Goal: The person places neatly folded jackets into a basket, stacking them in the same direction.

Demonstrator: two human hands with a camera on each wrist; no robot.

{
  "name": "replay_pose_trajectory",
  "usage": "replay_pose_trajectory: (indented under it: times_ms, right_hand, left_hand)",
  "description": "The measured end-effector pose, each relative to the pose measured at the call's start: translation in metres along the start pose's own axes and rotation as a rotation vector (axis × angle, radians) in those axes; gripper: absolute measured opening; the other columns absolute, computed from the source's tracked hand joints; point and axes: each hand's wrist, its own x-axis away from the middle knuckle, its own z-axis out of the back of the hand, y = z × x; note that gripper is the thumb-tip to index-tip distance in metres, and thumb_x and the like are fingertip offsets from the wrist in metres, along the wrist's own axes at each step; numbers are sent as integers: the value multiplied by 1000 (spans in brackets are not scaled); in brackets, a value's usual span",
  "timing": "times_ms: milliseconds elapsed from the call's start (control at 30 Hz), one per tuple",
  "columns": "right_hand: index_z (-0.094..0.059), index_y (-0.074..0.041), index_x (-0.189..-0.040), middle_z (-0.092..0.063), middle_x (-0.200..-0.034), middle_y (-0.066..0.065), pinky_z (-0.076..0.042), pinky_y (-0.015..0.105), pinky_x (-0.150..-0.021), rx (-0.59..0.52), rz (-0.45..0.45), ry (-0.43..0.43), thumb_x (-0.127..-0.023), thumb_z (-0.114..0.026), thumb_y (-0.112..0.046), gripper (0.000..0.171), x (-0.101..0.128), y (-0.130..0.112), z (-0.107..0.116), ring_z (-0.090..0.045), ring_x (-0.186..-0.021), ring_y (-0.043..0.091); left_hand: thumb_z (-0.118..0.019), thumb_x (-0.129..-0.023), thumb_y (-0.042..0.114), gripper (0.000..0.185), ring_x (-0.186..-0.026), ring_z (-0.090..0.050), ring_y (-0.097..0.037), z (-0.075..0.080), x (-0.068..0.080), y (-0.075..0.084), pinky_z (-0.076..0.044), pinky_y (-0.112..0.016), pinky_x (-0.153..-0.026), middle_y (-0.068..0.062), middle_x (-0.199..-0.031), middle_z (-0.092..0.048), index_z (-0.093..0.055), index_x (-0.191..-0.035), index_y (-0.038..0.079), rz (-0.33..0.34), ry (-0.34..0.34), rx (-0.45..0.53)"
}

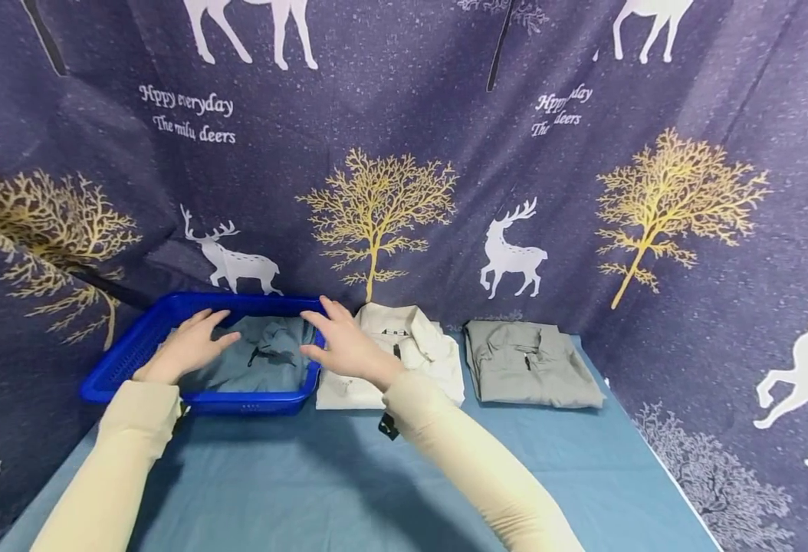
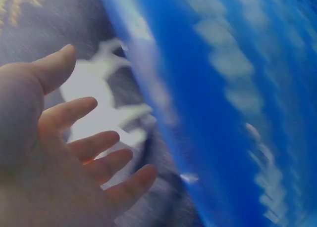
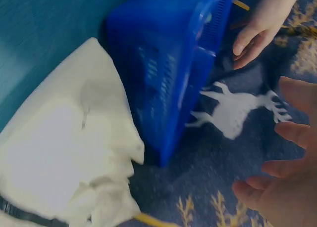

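A folded blue-grey shirt (image 1: 266,368) lies inside a blue plastic basket (image 1: 252,402) at the left of the table. My left hand (image 1: 190,346) is above the basket's left part, its fingers spread and nothing held. Over the basket's right end and the edge of a folded cream shirt (image 1: 438,360), my right hand (image 1: 352,345) is raised with loose, parted fingers. The right wrist view shows the basket's side (image 3: 153,78) beside the cream shirt (image 3: 64,138), with both hands apart from them. In the left wrist view, the basket (image 2: 183,88) is blurred.
To the right of the cream shirt lies a folded grey shirt (image 1: 535,368). A blue-green cloth (image 1: 293,483) covers the table. Behind it hangs a dark curtain (image 1: 431,100) printed with deer and golden trees, close to the basket's back.
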Motion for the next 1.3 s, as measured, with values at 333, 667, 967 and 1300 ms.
replay_pose_trajectory:
  times_ms: [333, 667, 967, 1300]
  right_hand:
    - [-37, -17, -152, -13, -161, 15, -29, 53, -110, -178, -66, 118, -99, -59, -32, 60, 59, 52, 26, -18, -146, 32]
    - [-40, -13, -151, -20, -159, 18, -25, 61, -109, -260, -241, 222, -98, -61, -28, 59, 113, 108, 19, -22, -144, 38]
    - [-43, -12, -148, -29, -155, 23, -27, 61, -108, -279, -324, 257, -96, -64, -25, 59, 139, 145, -2, -27, -141, 41]
    - [-42, -4, -148, -35, -151, 24, -26, 62, -108, -345, -391, 251, -96, -62, -17, 57, 143, 182, -28, -27, -140, 44]
  left_hand:
    - [-52, -102, 37, 63, -137, -20, -55, -24, 2, 71, -18, -67, -107, -36, -150, -23, -37, -148, -3, -160, 42, 103]
    - [-57, -101, 25, 51, -136, -35, -43, -68, 5, 123, -29, -58, -108, -26, -149, -37, -46, -144, 1, -314, 128, 197]
    - [-61, -98, 18, 48, -134, -41, -37, -108, 10, 158, -33, -51, -108, -22, -143, -47, -49, -142, 0, -428, 108, 270]
    - [-61, -96, 18, 56, -139, -25, -49, -158, -2, 158, -23, -62, -109, -32, -147, -34, -42, -145, -1, -240, 9, 276]
